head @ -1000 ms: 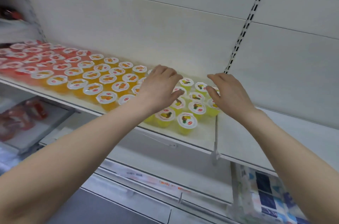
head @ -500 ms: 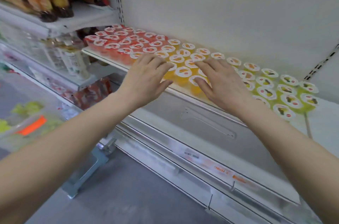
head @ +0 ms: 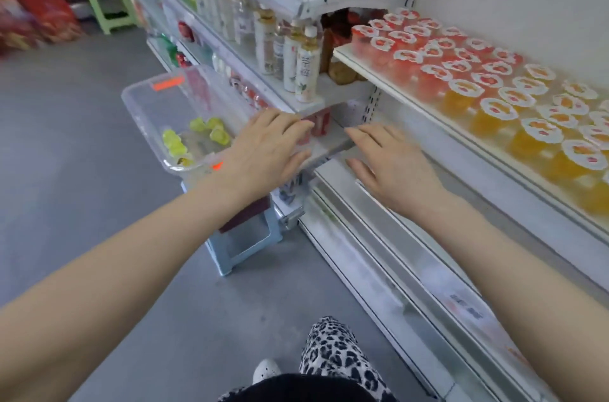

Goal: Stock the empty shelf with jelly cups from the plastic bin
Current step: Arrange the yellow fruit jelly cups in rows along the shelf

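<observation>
while left hand (head: 267,145), right hand (head: 392,166) hover empty, unclenched, plastic bin (head: 145,105) holds green jelly cups (head: 216,134).

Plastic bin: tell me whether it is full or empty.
Nearly empty: the bin holds only a few yellow-green jelly cups; most of its clear bottom is bare.

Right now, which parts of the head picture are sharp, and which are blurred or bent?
Head view: left hand and right hand fairly sharp; red packets far left smeared; jelly cups at right edge soft; shelf edge bows from the wide lens; light even, no hard shadows.
</observation>
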`<state>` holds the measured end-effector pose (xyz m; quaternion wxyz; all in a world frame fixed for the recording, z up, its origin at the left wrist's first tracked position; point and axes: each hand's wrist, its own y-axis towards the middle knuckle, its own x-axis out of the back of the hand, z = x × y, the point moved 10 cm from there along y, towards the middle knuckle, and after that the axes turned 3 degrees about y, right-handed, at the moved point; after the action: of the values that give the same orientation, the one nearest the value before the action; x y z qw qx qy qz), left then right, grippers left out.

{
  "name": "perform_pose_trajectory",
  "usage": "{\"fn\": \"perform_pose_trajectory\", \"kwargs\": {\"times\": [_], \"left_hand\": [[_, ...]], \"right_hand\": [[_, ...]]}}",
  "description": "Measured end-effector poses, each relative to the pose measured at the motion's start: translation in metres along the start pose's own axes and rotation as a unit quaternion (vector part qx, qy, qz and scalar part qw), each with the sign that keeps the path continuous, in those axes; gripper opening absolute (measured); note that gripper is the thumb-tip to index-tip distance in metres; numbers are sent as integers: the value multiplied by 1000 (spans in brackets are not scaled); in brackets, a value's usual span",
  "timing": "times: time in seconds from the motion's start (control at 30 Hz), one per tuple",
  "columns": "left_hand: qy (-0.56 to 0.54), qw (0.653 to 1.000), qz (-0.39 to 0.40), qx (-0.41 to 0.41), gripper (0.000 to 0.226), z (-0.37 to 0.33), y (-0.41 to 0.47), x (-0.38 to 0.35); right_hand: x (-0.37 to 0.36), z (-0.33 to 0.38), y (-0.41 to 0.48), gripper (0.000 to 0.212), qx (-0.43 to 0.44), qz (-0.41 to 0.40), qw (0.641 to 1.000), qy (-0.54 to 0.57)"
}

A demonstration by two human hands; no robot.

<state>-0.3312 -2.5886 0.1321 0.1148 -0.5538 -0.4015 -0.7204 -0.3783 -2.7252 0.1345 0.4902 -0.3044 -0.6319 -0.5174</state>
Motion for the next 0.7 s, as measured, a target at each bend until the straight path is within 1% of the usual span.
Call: {"fn": "perform_pose_trajectory", "kwargs": {"times": [0.13,0.2,0.27,0.4,0.5,0.6,0.7], "left_hand": [[-3,996,30,86,46,61,-44,-28],[-8,989,56,139,49,92,-65,-43],[-9,979,71,192,51,124,-85,-54],[-7,955,97,280,40,186,-114,-81],[-10,935,109,338,40,228,-120,-105],[-16,920,110,375,33,262,-112,-130],[-23,911,120,394,33,289,-97,-157]], "right_hand": [[-47,38,44,47,53,9,998,39],[-75,53,68,46,78,18,995,61],[-103,64,93,44,101,26,991,79],[-159,81,147,45,131,64,982,124],[-198,87,194,43,150,92,974,145],[-246,93,241,42,161,150,959,179],[-313,105,277,47,150,266,937,169]]}}
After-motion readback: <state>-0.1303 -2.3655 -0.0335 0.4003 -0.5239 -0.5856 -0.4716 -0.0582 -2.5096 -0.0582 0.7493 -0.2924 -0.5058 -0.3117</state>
